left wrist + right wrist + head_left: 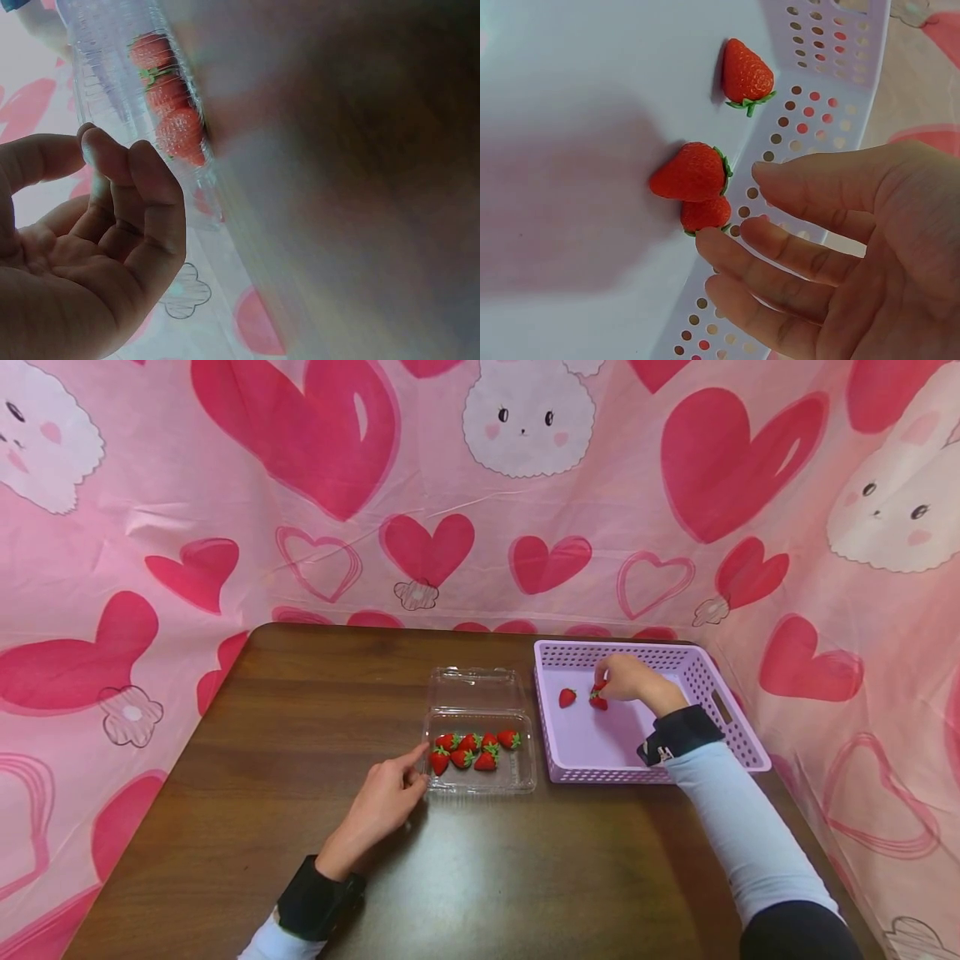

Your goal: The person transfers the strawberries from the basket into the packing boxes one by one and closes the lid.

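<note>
My left hand is at the left side of a clear plastic clamshell box, its index fingertip touching the rim. Several red strawberries with green leaf caps lie in the box, whose lid is folded back. Over the lilac basket, my right hand reaches down with thumb and fingers spread apart. Two strawberries lie against each other just beyond its fingertips, the larger strawberry partly over a smaller strawberry. A third strawberry sits apart from them.
Box and basket stand side by side on a dark wooden table. The basket has perforated walls and handle slots. A pink curtain with hearts and rabbit faces hangs behind the table and along both sides.
</note>
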`<state>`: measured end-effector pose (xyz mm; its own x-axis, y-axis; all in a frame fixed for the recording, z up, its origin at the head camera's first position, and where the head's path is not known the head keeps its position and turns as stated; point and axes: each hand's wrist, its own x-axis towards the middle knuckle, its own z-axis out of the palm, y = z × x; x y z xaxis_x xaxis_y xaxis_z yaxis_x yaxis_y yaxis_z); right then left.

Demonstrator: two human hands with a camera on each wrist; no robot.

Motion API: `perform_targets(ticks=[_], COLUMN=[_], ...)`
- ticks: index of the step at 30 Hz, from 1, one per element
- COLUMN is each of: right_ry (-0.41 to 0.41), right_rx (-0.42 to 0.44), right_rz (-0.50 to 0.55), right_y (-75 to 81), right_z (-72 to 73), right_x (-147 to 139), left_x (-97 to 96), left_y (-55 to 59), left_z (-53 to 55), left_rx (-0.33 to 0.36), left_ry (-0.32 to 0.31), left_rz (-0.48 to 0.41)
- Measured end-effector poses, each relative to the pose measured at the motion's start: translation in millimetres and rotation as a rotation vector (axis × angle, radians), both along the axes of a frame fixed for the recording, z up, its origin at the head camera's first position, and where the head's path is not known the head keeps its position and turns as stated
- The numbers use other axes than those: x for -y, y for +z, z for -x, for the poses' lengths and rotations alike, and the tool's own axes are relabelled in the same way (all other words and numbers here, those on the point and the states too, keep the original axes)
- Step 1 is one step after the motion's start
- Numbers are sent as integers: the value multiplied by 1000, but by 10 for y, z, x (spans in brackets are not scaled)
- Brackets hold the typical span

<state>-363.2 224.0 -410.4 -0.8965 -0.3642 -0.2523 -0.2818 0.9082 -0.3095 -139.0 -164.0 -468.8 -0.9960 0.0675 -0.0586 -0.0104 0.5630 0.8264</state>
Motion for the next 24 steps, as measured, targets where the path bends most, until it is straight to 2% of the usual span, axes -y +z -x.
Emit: perform_targets(ticks=[12, 17, 24], right_ry=[45, 28, 27], right_rx=[4, 30, 49], right_rz=[-27, -14, -1], right_y=[-49, -70, -118], right_z=[49, 50, 65], right_x=[16, 21, 22], left_x=[-2, -2, 3], left_y=[11, 13, -6], left_z=[-4, 1, 13], left_rx=[7, 10, -39], left_ry=[0, 1, -10], left_rz=[3, 5, 43])
